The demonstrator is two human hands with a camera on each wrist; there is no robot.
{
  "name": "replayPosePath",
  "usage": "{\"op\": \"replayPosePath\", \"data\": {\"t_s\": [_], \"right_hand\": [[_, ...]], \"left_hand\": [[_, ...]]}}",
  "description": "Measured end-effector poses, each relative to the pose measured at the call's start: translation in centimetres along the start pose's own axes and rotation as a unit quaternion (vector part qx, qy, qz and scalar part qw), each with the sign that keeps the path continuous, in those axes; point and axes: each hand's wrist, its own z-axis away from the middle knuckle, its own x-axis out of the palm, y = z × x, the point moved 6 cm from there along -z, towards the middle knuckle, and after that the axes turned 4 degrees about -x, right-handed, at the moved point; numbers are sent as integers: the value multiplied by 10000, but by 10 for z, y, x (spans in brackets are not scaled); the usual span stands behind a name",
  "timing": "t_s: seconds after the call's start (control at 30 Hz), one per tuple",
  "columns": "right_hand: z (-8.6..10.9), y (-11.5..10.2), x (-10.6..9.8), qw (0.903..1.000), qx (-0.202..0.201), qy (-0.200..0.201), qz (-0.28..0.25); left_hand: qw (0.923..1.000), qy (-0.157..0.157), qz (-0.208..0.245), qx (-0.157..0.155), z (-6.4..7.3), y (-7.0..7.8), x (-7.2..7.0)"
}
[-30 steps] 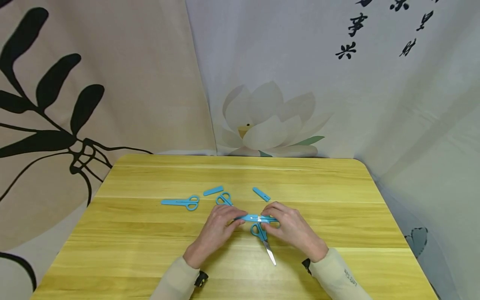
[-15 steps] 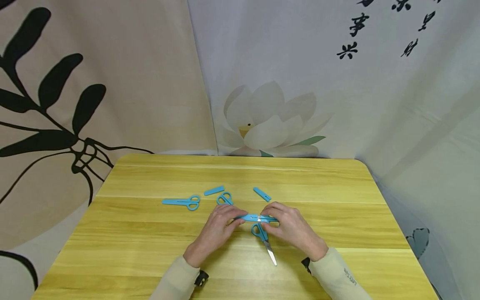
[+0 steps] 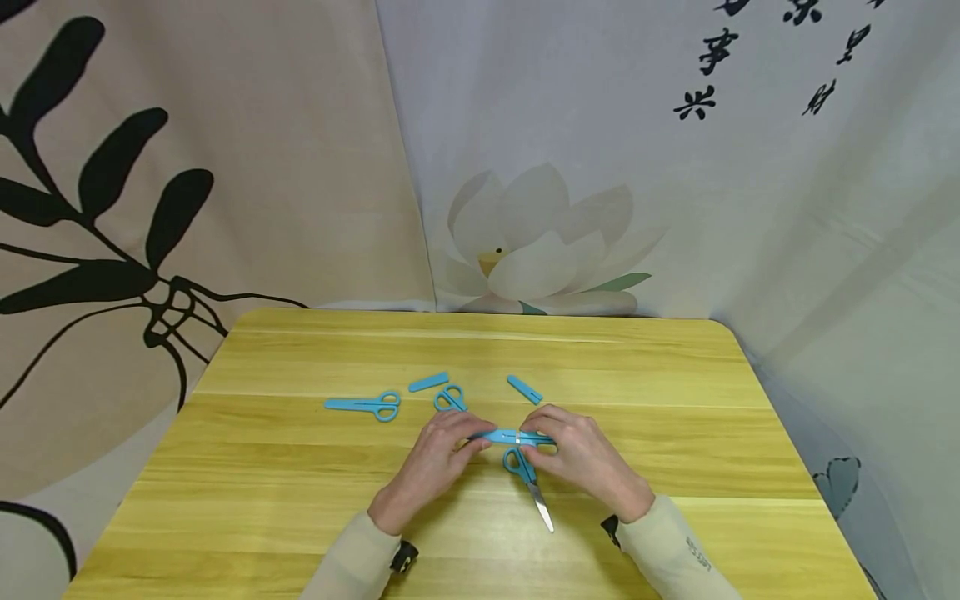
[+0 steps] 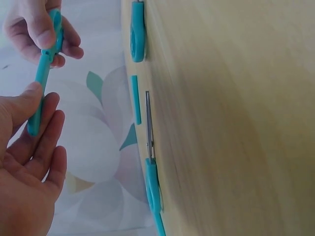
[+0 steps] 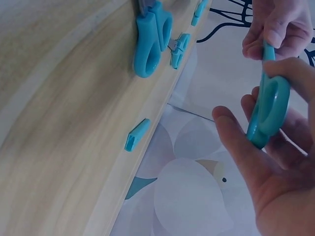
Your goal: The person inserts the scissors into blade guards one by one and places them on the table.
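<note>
Pinching away with the left hand (image 3: 444, 446): that grip is closed on a blue sheath (image 3: 506, 436), thumb on one side, fingers on the other. Over on the right, the right hand (image 3: 581, 450) has its own grip round the blue handles of the held scissors (image 5: 259, 129), index finger bent over them. Scissors and sheath are in line, side to side, up off the desk (image 3: 660, 383), with just a sliver of bright metal between sheath and handles, so most of the blade sits inside!

Just to the near side, another pair, the bare scissors (image 3: 522, 467), lies with its blade pointing nearer and a little right. Far side of the left hand, there are the handles of the half-hidden scissors (image 3: 450, 398), the rest lost behind that hand in the head view. Beyond them rests a loose sheath (image 3: 428, 382), slanting; farther right, a second loose sheath (image 3: 523, 389), tilted the other way. Well off to the left, the covered scissors (image 3: 360, 405) lie flat, handles to the right. And past the far edge hangs a pale curtain (image 3: 300, 167) printed with a lotus (image 3: 543, 242) and, at left, big black leaves (image 3: 120, 158).
</note>
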Motion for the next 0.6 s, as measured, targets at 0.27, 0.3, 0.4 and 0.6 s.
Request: {"op": "replayPosePath", "data": {"t_s": [0.27, 0.3, 0.4, 0.6], "right_hand": [[-1, -2, 1, 10000, 7, -96, 27], [-1, -3, 1, 9999, 14, -111, 27], [-2, -4, 1, 9999, 45, -127, 44], [-3, -5, 1, 9998, 71, -142, 122]], "left_hand": [[9999, 12, 88, 127, 0, 2, 2], [9999, 11, 105, 137, 0, 2, 2], [9998, 34, 111, 137, 0, 2, 2], [9998, 49, 118, 162, -1, 2, 2]]}}
